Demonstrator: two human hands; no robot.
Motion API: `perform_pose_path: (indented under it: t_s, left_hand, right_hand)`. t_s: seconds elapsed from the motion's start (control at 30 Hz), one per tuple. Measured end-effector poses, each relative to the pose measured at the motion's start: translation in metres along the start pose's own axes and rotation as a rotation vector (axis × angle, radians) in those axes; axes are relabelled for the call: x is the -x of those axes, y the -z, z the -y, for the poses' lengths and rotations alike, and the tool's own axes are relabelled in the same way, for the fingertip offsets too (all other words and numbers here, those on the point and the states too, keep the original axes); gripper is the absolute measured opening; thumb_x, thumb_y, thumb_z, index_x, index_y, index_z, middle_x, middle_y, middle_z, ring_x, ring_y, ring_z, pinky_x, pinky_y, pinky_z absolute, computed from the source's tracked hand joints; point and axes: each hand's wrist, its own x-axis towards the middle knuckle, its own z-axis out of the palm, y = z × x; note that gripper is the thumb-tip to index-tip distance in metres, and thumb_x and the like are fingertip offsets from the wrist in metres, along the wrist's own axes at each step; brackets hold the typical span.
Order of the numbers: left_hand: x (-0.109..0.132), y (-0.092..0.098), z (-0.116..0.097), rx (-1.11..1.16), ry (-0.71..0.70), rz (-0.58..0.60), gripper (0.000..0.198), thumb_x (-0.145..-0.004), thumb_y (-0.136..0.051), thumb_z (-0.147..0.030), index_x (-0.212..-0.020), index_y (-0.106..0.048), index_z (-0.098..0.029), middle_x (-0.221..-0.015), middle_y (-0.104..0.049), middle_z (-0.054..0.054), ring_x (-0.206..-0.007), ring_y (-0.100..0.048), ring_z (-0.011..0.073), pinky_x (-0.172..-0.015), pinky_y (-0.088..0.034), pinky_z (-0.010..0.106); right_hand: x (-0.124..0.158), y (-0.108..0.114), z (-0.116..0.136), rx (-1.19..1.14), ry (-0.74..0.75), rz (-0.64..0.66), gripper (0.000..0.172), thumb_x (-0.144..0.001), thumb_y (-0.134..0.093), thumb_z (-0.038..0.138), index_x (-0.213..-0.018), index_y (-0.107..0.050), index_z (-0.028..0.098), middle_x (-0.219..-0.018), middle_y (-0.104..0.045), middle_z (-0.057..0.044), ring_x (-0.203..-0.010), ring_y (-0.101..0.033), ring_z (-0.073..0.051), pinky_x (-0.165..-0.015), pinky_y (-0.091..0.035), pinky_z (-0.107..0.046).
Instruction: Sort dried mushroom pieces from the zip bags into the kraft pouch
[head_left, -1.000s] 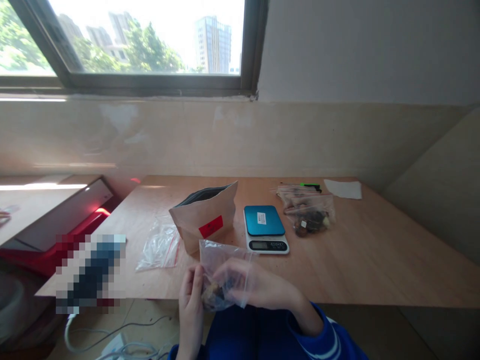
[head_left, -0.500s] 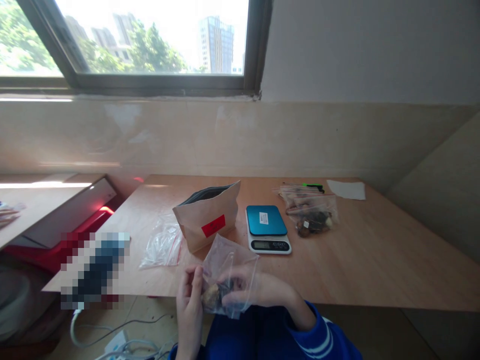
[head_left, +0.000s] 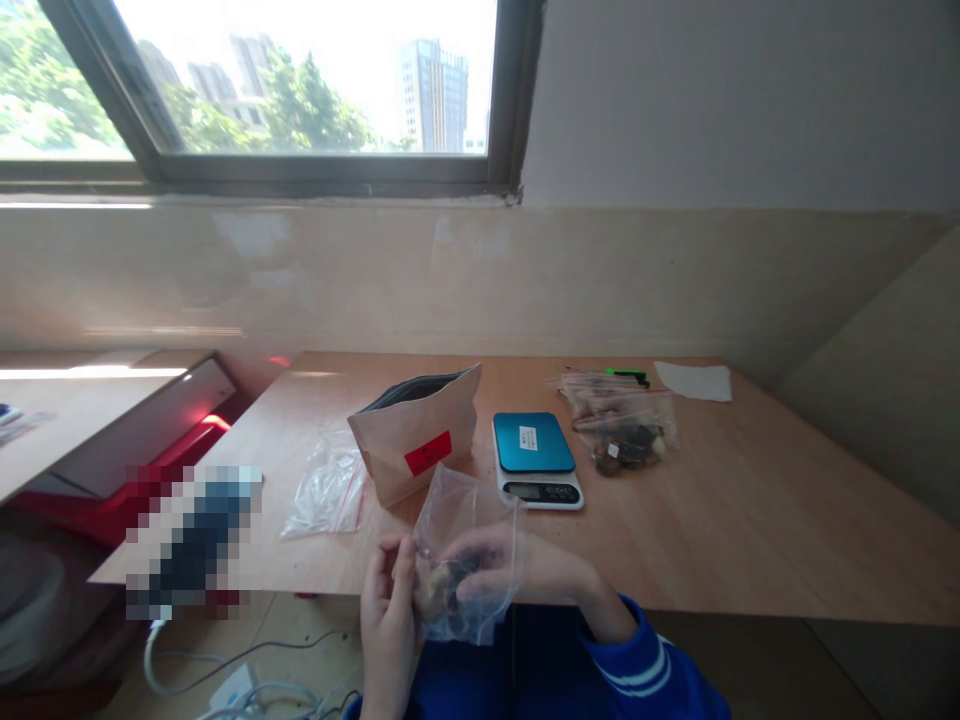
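Note:
Low at the table's front edge, a clear plastic zip bag (head_left: 469, 500) is between my two hands. Brownish and dark lumps (head_left: 442, 590) show through its film; their kind is unclear. My left hand (head_left: 391, 590) pinches the bag's left edge between thumb and fingers. Seen through the plastic, my right hand (head_left: 495, 565) appears to be inside the bag, its fingers closed around a dark lump. Just beyond stands an open brown paper pouch (head_left: 390, 450) with a red label. To its right sits a kitchen scale (head_left: 534, 445) with a blue top.
Flat clear zip bags (head_left: 326, 490) lie left of the pouch. Filled zip bags (head_left: 626, 440), a green-and-black pen (head_left: 626, 375) and white paper (head_left: 694, 380) are at the back right. A pixelated dark object (head_left: 199, 535) with a cable (head_left: 154, 650) lies at the left edge.
Both hands and the bag have shifted slightly right in view. The lumps inside the bag have changed position around my right fingers. The camera view has moved slightly.

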Motion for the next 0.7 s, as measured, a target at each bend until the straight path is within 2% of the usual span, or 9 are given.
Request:
perform_pose_path:
  t_s: [0.1,0.2,0.33,0.47,0.57,0.7]
  left_hand:
    - [-0.001,-0.001,0.001,0.025,0.019,0.013,0.053,-0.055,-0.075,-0.063,-0.076,-0.059,-0.018,-0.058,-0.056,-0.004,-0.047,-0.049,0.0083,-0.042,-0.042,0.017]
    - [-0.001,-0.001,0.007,0.037,0.018,0.049,0.051,-0.057,-0.075,-0.062,-0.077,-0.058,-0.018,-0.062,-0.058,-0.003,-0.049,-0.051,0.0088,-0.043,-0.043,0.017]
    - [0.0,0.001,0.014,0.011,0.051,0.074,0.048,-0.062,-0.073,-0.061,-0.081,-0.058,-0.02,-0.059,-0.054,-0.005,-0.042,-0.043,0.0061,-0.037,-0.036,0.016]
    - [-0.003,0.007,0.012,0.016,0.014,0.028,0.049,-0.06,-0.075,-0.061,-0.078,-0.059,-0.018,-0.058,-0.051,-0.005,-0.041,-0.038,0.0049,-0.036,-0.032,0.016]
    - [-0.01,0.014,0.01,0.012,-0.025,-0.012,0.048,-0.061,-0.075,-0.059,-0.079,-0.059,-0.018,-0.062,-0.053,-0.005,-0.045,-0.04,0.0047,-0.038,-0.033,0.015]
    - [-0.018,0.025,0.008,0.002,-0.025,-0.06,0.046,-0.065,-0.073,-0.058,-0.083,-0.058,-0.019,-0.059,-0.049,-0.007,-0.043,-0.036,0.0037,-0.036,-0.03,0.013]
  right_hand:
    - [0.001,0.002,-0.002,0.002,0.003,-0.026,0.038,-0.081,-0.069,0.039,-0.111,-0.068,0.015,-0.105,-0.069,-0.007,-0.094,-0.065,-0.017,-0.088,-0.051,-0.031]
    - [-0.001,0.001,-0.006,0.114,0.021,-0.084,0.036,-0.081,-0.069,0.037,-0.11,-0.067,0.015,-0.103,-0.069,-0.007,-0.093,-0.064,-0.016,-0.085,-0.052,-0.031]
    - [-0.006,-0.003,-0.007,0.239,0.062,-0.12,0.026,-0.08,-0.069,0.029,-0.101,-0.068,0.014,-0.095,-0.069,-0.005,-0.086,-0.064,-0.015,-0.081,-0.052,-0.029]
    - [-0.004,-0.002,-0.001,0.19,0.05,-0.104,0.023,-0.081,-0.068,0.032,-0.096,-0.067,0.014,-0.092,-0.069,-0.004,-0.085,-0.064,-0.015,-0.08,-0.051,-0.029]
    - [0.004,0.009,0.005,0.168,0.023,-0.148,0.03,-0.081,-0.068,0.04,-0.095,-0.066,0.014,-0.092,-0.069,-0.005,-0.085,-0.064,-0.017,-0.078,-0.052,-0.031]
    - [0.018,0.032,0.025,0.309,0.018,-0.268,0.029,-0.083,-0.066,0.042,-0.095,-0.065,0.015,-0.091,-0.07,-0.007,-0.085,-0.065,-0.018,-0.075,-0.051,-0.03]
